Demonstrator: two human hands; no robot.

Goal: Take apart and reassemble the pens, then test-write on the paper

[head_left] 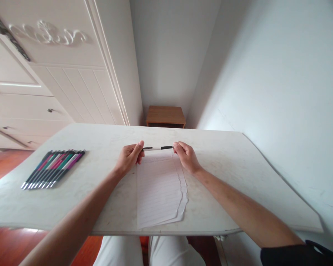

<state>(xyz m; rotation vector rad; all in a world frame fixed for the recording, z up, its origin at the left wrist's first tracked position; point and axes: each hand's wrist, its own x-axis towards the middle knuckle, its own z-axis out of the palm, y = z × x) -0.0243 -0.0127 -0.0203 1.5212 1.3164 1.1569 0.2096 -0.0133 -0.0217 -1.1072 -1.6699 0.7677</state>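
Observation:
A white pen with a black grip (157, 148) is stretched level between my two hands, just above the top edge of some lined paper. My left hand (130, 155) pinches its clip end, thumb on top. At the other end, the fingertips of my right hand (186, 156) close on the tip, which they hide. The torn-edged lined sheets (159, 192) lie on the table in front of me, between my forearms. Off to the left, a row of several pens (54, 168) in various colours lies side by side, tips towards me.
The white table (224, 199) has a curved front edge near my legs. A white cabinet (80, 85) stands beyond it at left, and a wall (280, 92) runs along the right. Behind the far edge is a small wooden stand (165, 115).

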